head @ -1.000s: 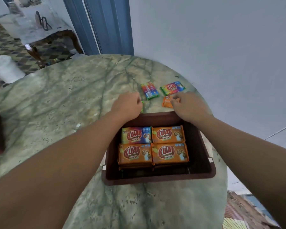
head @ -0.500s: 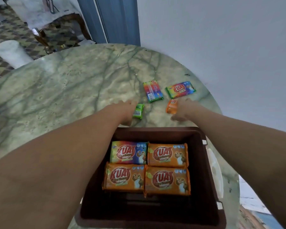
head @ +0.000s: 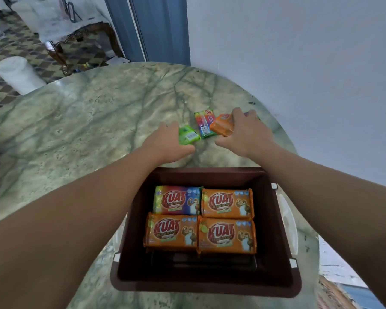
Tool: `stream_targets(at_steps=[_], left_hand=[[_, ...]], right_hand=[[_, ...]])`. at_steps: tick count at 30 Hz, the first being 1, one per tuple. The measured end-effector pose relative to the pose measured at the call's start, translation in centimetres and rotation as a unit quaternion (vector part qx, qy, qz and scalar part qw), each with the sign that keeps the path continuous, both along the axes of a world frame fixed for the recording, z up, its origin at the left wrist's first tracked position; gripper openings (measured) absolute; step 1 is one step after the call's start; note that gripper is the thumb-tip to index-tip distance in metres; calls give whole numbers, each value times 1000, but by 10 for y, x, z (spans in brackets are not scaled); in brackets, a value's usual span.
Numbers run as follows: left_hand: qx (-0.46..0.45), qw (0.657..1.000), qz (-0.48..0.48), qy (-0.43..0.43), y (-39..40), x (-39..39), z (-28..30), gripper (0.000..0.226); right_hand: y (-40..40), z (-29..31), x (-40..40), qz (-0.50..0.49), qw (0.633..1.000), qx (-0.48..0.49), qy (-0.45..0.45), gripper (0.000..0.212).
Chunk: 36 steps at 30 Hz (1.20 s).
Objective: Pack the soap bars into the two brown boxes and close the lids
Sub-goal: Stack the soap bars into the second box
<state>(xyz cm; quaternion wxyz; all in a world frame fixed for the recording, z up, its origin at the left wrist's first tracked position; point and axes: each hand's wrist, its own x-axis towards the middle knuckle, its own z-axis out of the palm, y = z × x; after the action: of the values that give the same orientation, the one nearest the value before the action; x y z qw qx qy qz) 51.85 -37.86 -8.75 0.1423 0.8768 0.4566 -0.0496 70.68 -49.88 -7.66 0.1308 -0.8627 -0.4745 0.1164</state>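
Note:
An open brown box (head: pixel 276 219) sits on the marble table in front of me with several wrapped soap bars (head: pixel 201 219) laid flat inside, one rainbow-coloured and the others orange. Beyond the box, my left hand (head: pixel 167 141) grips a green soap bar (head: pixel 188 134). My right hand (head: pixel 245 132) holds an orange soap bar (head: pixel 222 124), lifted and tilted. A rainbow soap bar (head: pixel 204 123) lies on the table between the two hands. Another bar is mostly hidden behind my right hand.
The round green marble table (head: pixel 87 130) stands against a white wall (head: pixel 299 63). White lid clips (head: pixel 288 221) stick out on the box's right side. A white cylinder (head: pixel 18 74) and a wooden table stand on the tiled floor at far left.
The view has tipped down, so the box looks closer. Both hands have closed on bars; the right hand has raised the orange bar off the table.

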Motion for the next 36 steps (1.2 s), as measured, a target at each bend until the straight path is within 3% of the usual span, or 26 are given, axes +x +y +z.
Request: stream_targets(at_steps=[5,7,9,12,14,16,20,25,32,36], left_hand=[[-4,991,22,-133,-37,-30,37,73],[-18,984,6,-175,-55,-49,47,83],[-20,980,-25,-198,-74,-69,54,75],[34,980,-95,-174,-99,-96,53,53],[100,974,-154,-131,-112,-110,48,44],[111,969,-182,-125,-122,-120,42,35],[73,969,-190,-137,-129,-127,33,48],[-17,981,-154,-116,-130,-118,22,50],[131,976,-128,-120,-124,-120,-4,61],[136,972,-168,-93,-126,-122,-7,72]], right_hand=[[-27,32,-37,18,994,103,0,63],[-45,36,-52,28,992,126,-1,64],[-67,34,-64,50,987,150,0,68],[-103,28,-72,98,984,151,2,72],[-125,22,-72,132,985,114,9,74],[-140,16,-72,156,986,66,11,75],[-149,1,-74,183,983,11,-33,78],[-149,-4,-74,183,981,12,-63,79],[-148,-4,-76,179,981,8,-77,78],[-147,-4,-76,174,981,8,-80,79]])
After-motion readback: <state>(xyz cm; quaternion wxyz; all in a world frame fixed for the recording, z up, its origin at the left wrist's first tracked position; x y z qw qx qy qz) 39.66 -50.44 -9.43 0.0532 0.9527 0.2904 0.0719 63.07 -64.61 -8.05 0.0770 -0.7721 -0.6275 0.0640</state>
